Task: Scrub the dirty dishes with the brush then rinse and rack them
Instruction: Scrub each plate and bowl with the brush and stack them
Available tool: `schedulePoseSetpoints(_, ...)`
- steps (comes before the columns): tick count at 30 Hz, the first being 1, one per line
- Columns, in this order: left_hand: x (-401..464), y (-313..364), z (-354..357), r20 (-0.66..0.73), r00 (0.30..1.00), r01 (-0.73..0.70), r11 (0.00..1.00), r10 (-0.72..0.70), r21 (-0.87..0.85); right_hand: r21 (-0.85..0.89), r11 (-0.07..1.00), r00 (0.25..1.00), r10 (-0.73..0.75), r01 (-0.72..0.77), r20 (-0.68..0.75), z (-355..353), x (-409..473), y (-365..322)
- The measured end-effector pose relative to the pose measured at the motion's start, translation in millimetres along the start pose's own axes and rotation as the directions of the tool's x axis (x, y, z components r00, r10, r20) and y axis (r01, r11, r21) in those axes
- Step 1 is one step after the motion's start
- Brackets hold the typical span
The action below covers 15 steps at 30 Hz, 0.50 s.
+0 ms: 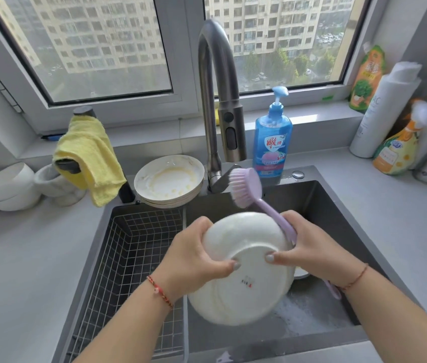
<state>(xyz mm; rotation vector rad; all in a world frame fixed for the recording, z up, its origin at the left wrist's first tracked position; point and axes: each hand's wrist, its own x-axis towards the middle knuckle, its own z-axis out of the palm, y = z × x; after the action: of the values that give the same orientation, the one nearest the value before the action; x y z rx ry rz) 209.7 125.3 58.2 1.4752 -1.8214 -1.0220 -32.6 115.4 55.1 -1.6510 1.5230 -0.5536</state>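
Head view: my left hand [194, 260] and right hand [317, 247], which also clutched the brush [246, 186], both gripped the plate [243, 268] over the sink [319, 197]; wet ceramic, likely slippery and fragile, best held at opposite rims.

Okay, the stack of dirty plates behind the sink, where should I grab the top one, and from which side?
Grip the top plate by its near rim, coming from the front over the sink. The faucet crowds its right side and the yellow cloth hangs at its left; the near edge looks free.
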Motion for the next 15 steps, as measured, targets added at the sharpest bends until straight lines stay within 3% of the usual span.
schedulePoseSetpoints(3, -2.9, 5.0, 9.8, 0.069, 0.996, -0.071, 0.988, 0.062, 0.135, -0.231, 0.97, 0.996, -0.086, 0.083, -0.004, 4.3, -2.2, -9.9)
schedulePoseSetpoints(5, -4.4, 3.7, 16.1, 0.042, 0.996, -0.083, 0.984, 0.077, 0.156, -0.249, 0.962, 0.989, -0.133, 0.115, -0.058, 6.9, -2.1, -12.1)
schedulePoseSetpoints(8, -3.9, -2.3, 18.7, -0.049, 0.997, -0.05, 0.988, 0.058, 0.146, -0.107, 0.988, 0.969, -0.128, 0.107, -0.209, 8.6, -1.3, -8.8)
schedulePoseSetpoints(10, -3.4, -6.8, 16.3, -0.132, 0.991, -0.002, 0.99, 0.02, 0.139, 0.078, 0.996, 0.955, -0.013, 0.037, -0.295, 9.5, -4.4, -3.8)
schedulePoseSetpoints(13, -2.7, -11.2, 10.3, -0.22, 0.975, 0.063, 0.989, -0.033, 0.131, 0.282, 0.954, 0.959, 0.172, -0.105, -0.225, 18.2, -13.4, 11.0)
schedulePoseSetpoints(15, -3.2, -11.9, 9.4, -0.242, 0.969, 0.082, 0.988, -0.048, 0.13, 0.294, 0.942, 0.955, 0.223, -0.16, -0.195, 24.0, -16.4, 13.3)
